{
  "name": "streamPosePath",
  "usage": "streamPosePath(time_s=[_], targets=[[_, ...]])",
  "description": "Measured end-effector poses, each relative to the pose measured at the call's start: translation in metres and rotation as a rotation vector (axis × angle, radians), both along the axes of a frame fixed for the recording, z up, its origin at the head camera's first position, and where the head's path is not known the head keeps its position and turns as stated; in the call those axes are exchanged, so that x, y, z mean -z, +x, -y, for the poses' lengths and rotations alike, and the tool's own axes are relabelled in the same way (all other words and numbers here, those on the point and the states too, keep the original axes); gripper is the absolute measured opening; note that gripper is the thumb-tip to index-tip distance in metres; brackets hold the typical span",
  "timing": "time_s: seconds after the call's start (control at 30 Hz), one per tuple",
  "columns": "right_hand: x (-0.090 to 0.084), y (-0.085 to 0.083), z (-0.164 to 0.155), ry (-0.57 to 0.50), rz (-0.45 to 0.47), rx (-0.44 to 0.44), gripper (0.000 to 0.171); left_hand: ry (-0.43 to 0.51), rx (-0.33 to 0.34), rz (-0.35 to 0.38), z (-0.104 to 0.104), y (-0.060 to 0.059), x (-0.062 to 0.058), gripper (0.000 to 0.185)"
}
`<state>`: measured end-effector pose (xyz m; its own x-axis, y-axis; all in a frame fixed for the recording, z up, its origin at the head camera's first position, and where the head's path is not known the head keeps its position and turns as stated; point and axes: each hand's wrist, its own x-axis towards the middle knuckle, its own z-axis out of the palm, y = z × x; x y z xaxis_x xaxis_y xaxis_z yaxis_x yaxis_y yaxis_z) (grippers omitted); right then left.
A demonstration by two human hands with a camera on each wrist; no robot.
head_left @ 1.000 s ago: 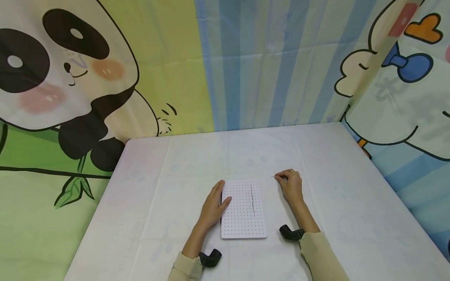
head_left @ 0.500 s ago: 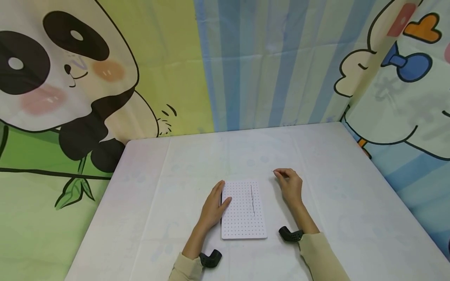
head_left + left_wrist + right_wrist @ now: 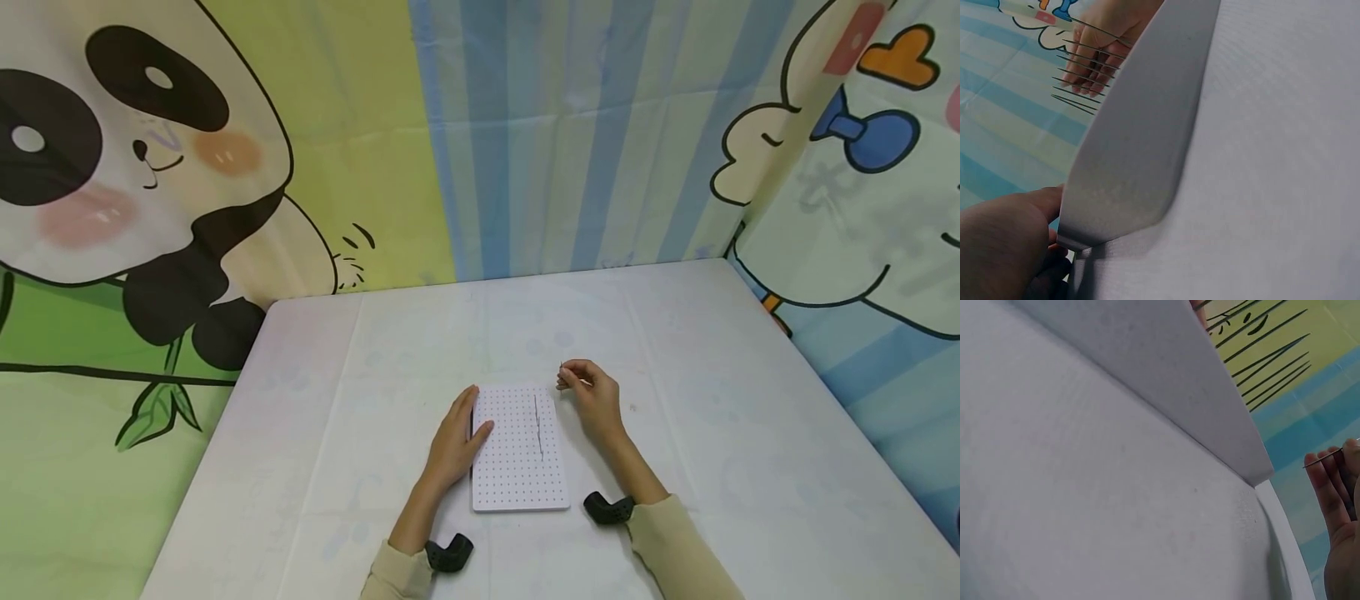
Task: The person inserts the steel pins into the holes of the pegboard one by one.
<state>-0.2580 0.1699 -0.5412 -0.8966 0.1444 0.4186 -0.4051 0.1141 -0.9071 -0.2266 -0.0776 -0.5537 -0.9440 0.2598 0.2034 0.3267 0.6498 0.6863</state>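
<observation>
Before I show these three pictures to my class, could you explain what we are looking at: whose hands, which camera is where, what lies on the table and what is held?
There is no machine here, only a person wearing three cameras. The wide picture comes from a camera on the head, looking down at both hands. The other two come from cameras strapped to the wrists, so they look low across the table, which is covered with a white cloth.

On the table lies a white board full of small holes, with thin pins standing in a row in it. The left hand rests on the board's left edge. The right hand pinches one more thin pin just beyond the board's far right corner. Cartoon curtains hang behind.
</observation>
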Motion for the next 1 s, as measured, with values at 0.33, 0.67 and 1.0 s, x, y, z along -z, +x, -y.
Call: streamPosePath(time_s=[0.33,0.67,1.0], targets=[[-0.024,0.016,0.018,0.057,-0.033,-0.144,0.011,0.006,0.009,-0.001,0.001,0.001,0.000,0.063],[-0.029,0.018,0.024,0.204,-0.094,-0.150,0.009,0.003,0.010,-0.002,0.000,0.000,-0.001,0.063],[0.004,0.004,0.020,0.300,-0.121,-0.124,0.008,0.012,0.009,0.000,0.001,0.000,-0.001,0.063]])
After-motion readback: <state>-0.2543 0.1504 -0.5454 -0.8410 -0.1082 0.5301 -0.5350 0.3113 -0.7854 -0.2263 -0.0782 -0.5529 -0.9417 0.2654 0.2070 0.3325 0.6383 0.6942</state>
